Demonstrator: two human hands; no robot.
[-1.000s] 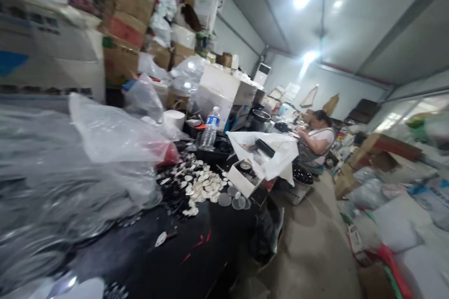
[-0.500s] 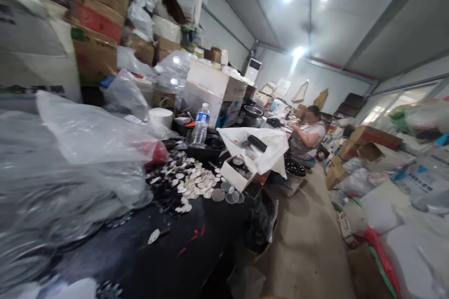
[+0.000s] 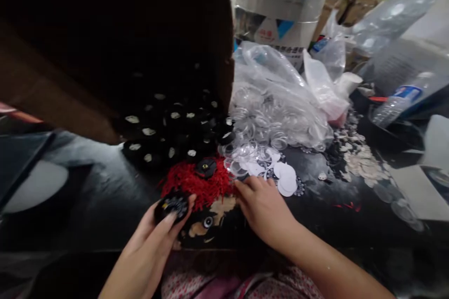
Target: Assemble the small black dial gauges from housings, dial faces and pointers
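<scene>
In our left hand (image 3: 156, 236) we grip a black round dial (image 3: 172, 205), thumb across its face, held at the near edge of the tabletop (image 3: 108, 215) beside the heap of red slivers (image 3: 196, 187). Our right hand (image 3: 264, 208) reaches over the tabletop with fingers bent at the heap's right side; we cannot tell whether its fingertips pinch anything. A black round part (image 3: 205, 168) lies on the red heap, and a small ringed piece (image 3: 208, 222) sits between our hands. A big cardboard box (image 3: 63, 88) on its side blocks much of the left and far space, black pieces with white patches (image 3: 148, 131) filling its mouth. Just beyond our right hand lie white discs (image 3: 287, 180) and clear rings (image 3: 245, 153), backed by a bulging plastic bag (image 3: 284, 103). Farther right, pale flat pieces (image 3: 361, 161) spread near a bottle (image 3: 396, 105) and a white box (image 3: 417, 191).
</scene>
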